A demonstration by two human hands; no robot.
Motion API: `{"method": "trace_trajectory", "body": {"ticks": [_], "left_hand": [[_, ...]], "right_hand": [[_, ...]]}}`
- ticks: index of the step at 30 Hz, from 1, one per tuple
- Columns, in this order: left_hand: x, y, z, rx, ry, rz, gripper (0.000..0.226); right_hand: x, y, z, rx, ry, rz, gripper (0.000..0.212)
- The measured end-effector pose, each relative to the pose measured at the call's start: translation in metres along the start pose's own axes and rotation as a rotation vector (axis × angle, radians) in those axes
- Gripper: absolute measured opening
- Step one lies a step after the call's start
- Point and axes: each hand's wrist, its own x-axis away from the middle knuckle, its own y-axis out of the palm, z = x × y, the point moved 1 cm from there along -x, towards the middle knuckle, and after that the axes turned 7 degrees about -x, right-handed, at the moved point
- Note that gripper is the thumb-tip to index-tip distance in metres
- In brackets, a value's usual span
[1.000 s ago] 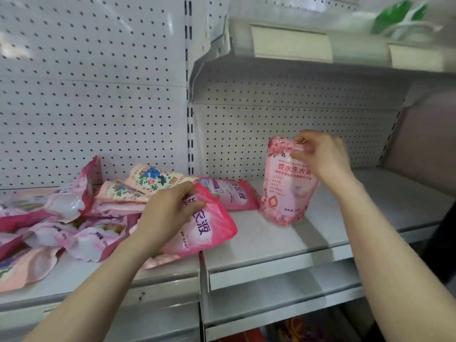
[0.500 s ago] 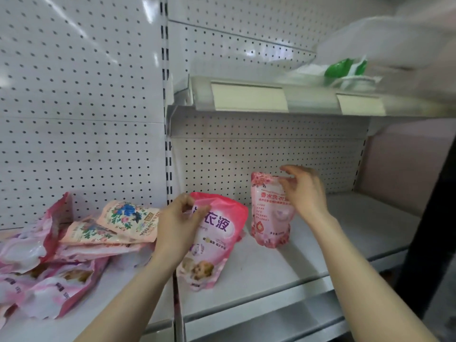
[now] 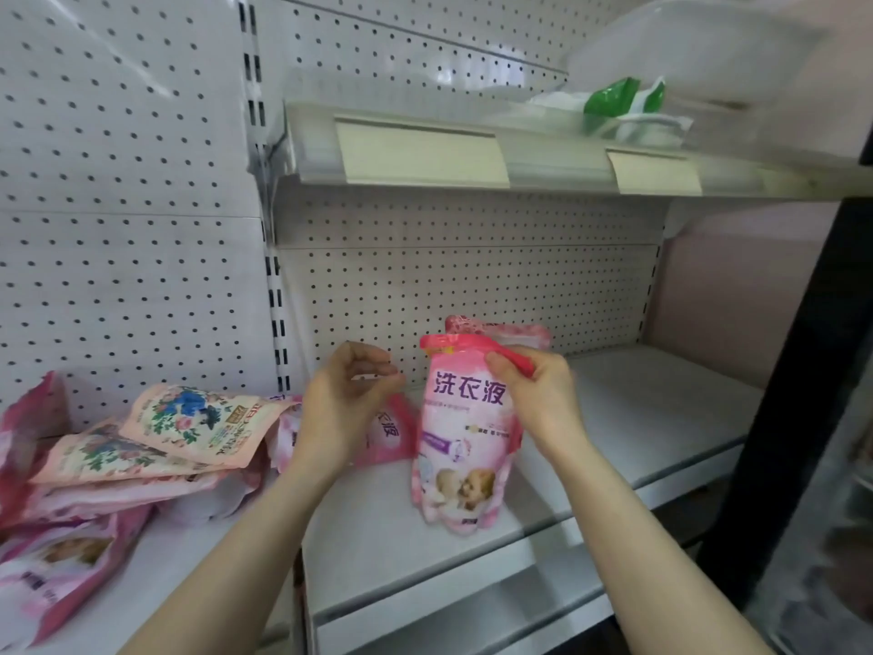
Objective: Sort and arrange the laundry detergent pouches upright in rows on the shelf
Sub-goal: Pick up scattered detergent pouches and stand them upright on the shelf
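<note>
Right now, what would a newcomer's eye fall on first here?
A bright pink pouch stands upright on the lower shelf, its top pinched by the right hand, with the left hand empty beside it. To the left, a heap of pouches lies flat; a green packet sits on the upper shelf.

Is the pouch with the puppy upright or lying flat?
Upright: the puppy pouch stands base-down on the shelf, right hand pinching its top.
</note>
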Motion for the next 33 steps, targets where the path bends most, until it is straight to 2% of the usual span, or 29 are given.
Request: {"method": "trace_trajectory", "body": {"ticks": [2,7,9,11,12,14,16,19,21,23,26,27,28,29,30,31,33], "left_hand": [[-0.004,-0.007,-0.018,-0.228,0.061,0.001,0.026],[-0.006,-0.013,-0.078,-0.955,0.223,-0.185,0.056],[-0.004,-0.008,-0.093,-1.221,0.298,-0.231,0.055],[0.0,-0.002,-0.092,-1.394,0.328,-0.273,0.046],[0.0,0.0,-0.091,-1.438,0.349,-0.267,0.039],[-0.002,0.0,-0.086,-1.513,0.363,-0.265,0.025],[-0.004,-0.004,-0.086,-1.515,0.346,-0.266,0.026],[0.005,-0.014,-0.08,-1.438,0.344,-0.176,0.03],[0.02,-0.019,-0.072,-1.348,0.298,-0.167,0.033],[0.038,-0.023,-0.072,-1.308,0.235,-0.136,0.042],[0.067,-0.035,-0.069,-1.186,0.176,-0.066,0.049],[0.075,-0.039,-0.067,-1.148,0.185,-0.036,0.05],[0.082,-0.043,-0.065,-1.116,0.208,-0.005,0.05],[0.087,-0.046,-0.064,-1.08,0.231,0.019,0.05],[0.092,-0.049,-0.064,-1.036,0.241,0.019,0.051],[0.097,-0.052,-0.065,-0.996,0.267,0.013,0.05],[0.103,-0.057,-0.067,-0.959,0.344,-0.041,0.041]], "right_hand": [[-0.008,-0.011,0.005,-0.019,0.028,0.066,0.007],[-0.014,-0.018,0.015,-0.018,0.02,0.122,0.011],[-0.013,-0.019,0.017,-0.041,0.039,0.142,0.02],[-0.014,-0.02,0.016,-0.029,0.015,0.141,0.016],[-0.015,-0.021,0.014,-0.001,-0.008,0.137,0.012],[-0.011,-0.021,0.011,0.156,-0.102,0.147,0.032],[-0.001,-0.022,0.007,0.347,-0.308,0.204,0.041],[0.02,-0.012,-0.007,0.463,-0.665,0.313,0.03],[0.033,0.007,-0.005,0.436,-0.725,0.202,0.016],[0.046,0.03,0.01,0.483,-0.551,-0.018,0.017],[0.059,0.059,0.039,0.734,-0.059,-0.336,0.048],[0.061,0.064,0.046,0.68,0.127,-0.426,0.055],[0.061,0.067,0.049,0.486,0.341,-0.493,0.057],[0.062,0.07,0.05,0.212,0.541,-0.522,0.051],[0.063,0.071,0.049,-0.003,0.665,-0.53,0.041],[0.062,0.072,0.047,-0.123,0.693,-0.534,0.029],[0.056,0.071,0.042,-0.094,0.576,-0.52,0.015]]}}
